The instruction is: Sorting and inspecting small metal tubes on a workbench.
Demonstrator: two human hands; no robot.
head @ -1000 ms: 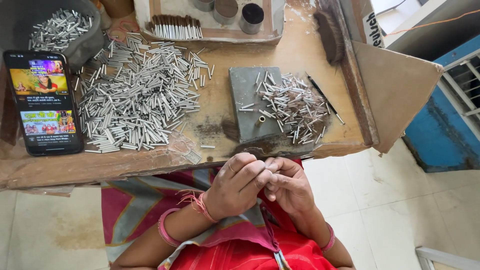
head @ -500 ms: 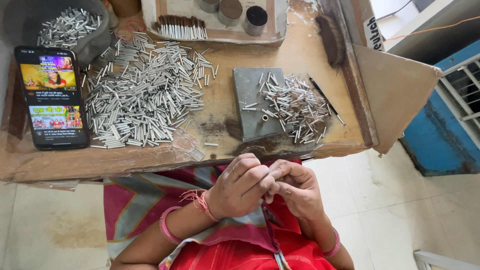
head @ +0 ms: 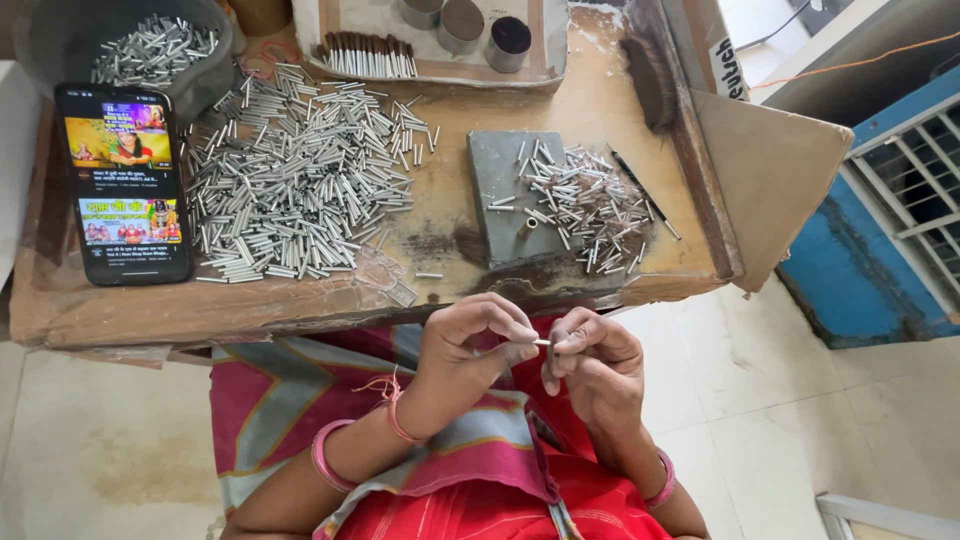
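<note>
My left hand (head: 472,345) and my right hand (head: 592,362) meet over my lap, just below the front edge of a low wooden table (head: 150,305). Together their fingertips pinch a small thin metal tube (head: 541,343), the left hand from the left, the right hand from the right. On the table above lies a big heap of longer silver tubes (head: 295,190). A grey slab (head: 510,195) holds a smaller heap of short thin tubes (head: 590,205).
A phone (head: 125,180) with a lit screen lies at the table's left. A dark bowl of tubes (head: 140,45) sits at the back left, a wooden tray (head: 440,68) with brown-tipped sticks (head: 368,55) and tins behind, a brush (head: 650,80) at right. A blue wall (head: 860,270) stands at right.
My hands have drawn slightly apart, so the small tube now shows between the fingertips. The view has shifted a little.
</note>
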